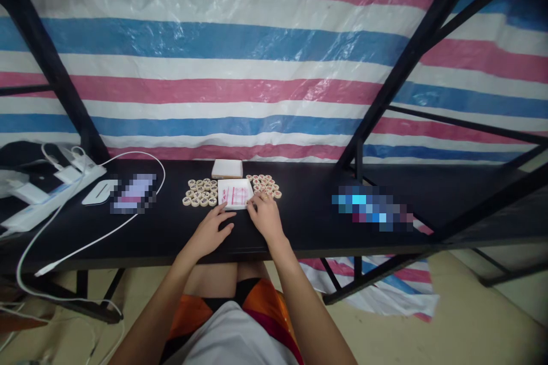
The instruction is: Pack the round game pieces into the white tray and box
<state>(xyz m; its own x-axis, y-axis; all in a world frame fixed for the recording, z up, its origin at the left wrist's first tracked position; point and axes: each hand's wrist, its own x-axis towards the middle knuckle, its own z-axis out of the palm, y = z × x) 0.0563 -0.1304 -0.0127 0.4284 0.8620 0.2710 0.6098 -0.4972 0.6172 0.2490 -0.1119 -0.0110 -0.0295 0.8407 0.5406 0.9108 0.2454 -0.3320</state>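
White tray [235, 183] on black table [303, 205], between dark-marked pieces [200, 194] and red-marked pieces [262, 188]; left hand [210, 232] at near-left corner, fingers loosely spread, gripping nothing; right hand [266, 215] at right edge, fingers bent, grip undetermined

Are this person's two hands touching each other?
Apart: the head view shows a strip of black table between the left hand and the right hand.

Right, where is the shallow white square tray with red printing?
In the head view, the tray is just below and left of centre, between round beige black-marked pieces on its left and red-marked pieces on its right.
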